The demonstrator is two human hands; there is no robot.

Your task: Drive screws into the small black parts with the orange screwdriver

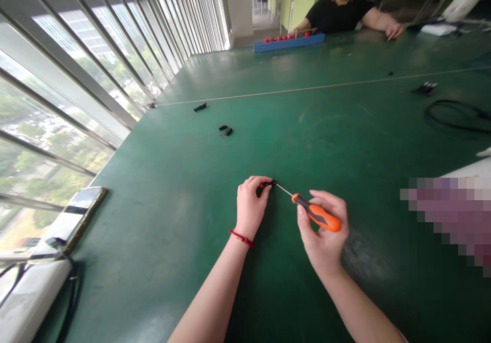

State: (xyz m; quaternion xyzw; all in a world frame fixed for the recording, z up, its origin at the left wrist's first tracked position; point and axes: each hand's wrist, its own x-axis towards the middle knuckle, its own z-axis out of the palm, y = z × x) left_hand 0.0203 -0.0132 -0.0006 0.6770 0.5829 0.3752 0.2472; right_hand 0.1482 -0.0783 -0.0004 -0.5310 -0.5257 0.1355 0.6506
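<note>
On the green bench (184,189), the left hand (251,206) pinches a small black part (268,184) between its fingertips. The right hand (324,230) grips an orange-handled screwdriver (316,216), its thin shaft angled up-left with the tip touching the part. More black parts (225,129) lie well apart, farther up the bench.

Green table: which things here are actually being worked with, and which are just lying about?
In use: left hand pinching a small black part; right hand holding the orange screwdriver.

Lying about: loose black parts, black clip, phone, black cable, blue rack.

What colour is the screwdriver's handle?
Orange with a dark grey grip strip; the screwdriver shows plainly in the head view, held in the right hand.
</note>
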